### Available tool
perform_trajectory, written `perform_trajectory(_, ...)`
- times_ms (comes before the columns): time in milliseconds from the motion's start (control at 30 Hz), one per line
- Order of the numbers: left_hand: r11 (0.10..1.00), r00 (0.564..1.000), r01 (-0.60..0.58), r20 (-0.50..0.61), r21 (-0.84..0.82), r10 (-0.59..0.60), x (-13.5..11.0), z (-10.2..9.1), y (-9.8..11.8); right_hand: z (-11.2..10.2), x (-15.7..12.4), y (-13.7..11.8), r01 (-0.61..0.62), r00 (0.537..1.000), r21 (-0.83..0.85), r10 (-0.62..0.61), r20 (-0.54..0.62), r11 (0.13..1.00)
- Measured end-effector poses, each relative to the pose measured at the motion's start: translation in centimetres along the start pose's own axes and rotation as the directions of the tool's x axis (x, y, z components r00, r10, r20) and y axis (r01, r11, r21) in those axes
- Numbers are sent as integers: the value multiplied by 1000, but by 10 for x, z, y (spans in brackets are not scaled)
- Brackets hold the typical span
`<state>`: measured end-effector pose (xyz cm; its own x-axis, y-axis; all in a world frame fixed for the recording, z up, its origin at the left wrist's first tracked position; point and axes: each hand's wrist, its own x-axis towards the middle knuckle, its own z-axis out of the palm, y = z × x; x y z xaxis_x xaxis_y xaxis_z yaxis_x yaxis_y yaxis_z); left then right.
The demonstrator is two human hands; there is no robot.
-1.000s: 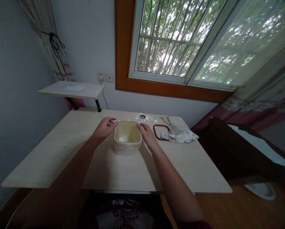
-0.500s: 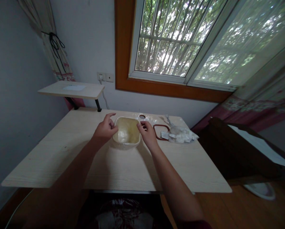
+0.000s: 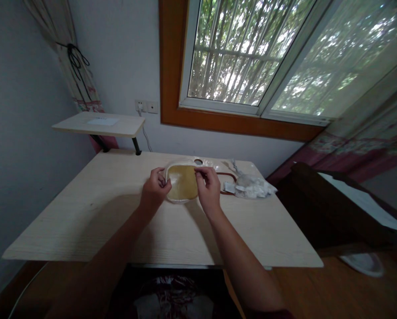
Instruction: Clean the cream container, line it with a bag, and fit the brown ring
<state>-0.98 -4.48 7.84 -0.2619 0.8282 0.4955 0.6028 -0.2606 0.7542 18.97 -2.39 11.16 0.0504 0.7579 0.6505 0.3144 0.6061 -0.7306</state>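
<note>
A square, yellowish container point(image 3: 182, 182) with rounded corners rests on the wooden table, its opening facing up. Thin, clear plastic film shows around its pale rim, loosest at the left. My left hand point(image 3: 154, 190) has its thumb and fingers closed on the rim and film at the left side. At the far right corner, my right hand point(image 3: 209, 188) pinches the edge; whether film or rim is between the fingertips is hard to make out. Just right of it lies a reddish-brown square ring point(image 3: 231, 174), partly hidden by that hand.
A clear bag of white items point(image 3: 254, 187) lies on the table point(image 3: 251, 230) at the right, touching the ring. Clear film point(image 3: 215, 165) lies near the cable hole point(image 3: 198, 162). A raised shelf point(image 3: 118, 126) stands back left; a dark piece of furniture point(image 3: 318, 204) is at the right.
The container has shifted slightly right and its opening looks tilted differently. Both hands have moved right with it, and my left fingers have curled in at the rim.
</note>
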Motion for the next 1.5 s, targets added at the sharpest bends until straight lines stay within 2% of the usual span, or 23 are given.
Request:
perform_trajectory(100,1000,1000,14,-12,3,-14,-8,11,2,3,-5,-2,-5,998,37,2,64,999)
perform_trajectory(167,1000,1000,14,-3,-10,-14,-11,15,2,7,-6,5,-77,986,76,64,157,994)
perform_trajectory(267,1000,999,-16,38,12,16,-13,18,2,17,-4,23,-225,943,134,181,281,965)
perform_trajectory(433,995,996,-45,83,90,37,-14,16,3,32,-1,49,-325,910,103,281,305,940)
perform_trajectory(600,991,994,-44,110,128,30,-13,14,2,41,-5,53,-427,866,108,372,333,898)
perform_trajectory(733,983,988,-68,147,169,43,-14,13,3,47,-7,55,-572,805,232,484,344,787)
perform_trajectory(833,973,983,-97,171,208,62,-15,12,6,52,-7,59,-697,716,335,597,362,634)
perform_trajectory(900,966,976,-129,202,223,84,-15,12,7,56,-8,63,-759,651,369,633,418,537)
perform_trajectory(967,960,965,-168,238,224,113,-16,12,8,60,-8,68,-785,619,365,623,479,500)
perform_trajectory(1100,953,956,-193,263,232,130,-18,14,10,66,-7,77,-790,606,289,619,499,540)
perform_trajectory(1200,953,952,-198,276,229,132,-19,15,11,68,-6,80,-772,610,191,625,487,606)
perform_trajectory(1367,966,938,-193,321,175,129,-18,15,12,66,-2,76,-674,655,-25,613,443,738)
perform_trajectory(1500,970,951,-166,288,178,110,-14,13,13,59,0,60,-562,690,-175,575,441,808)
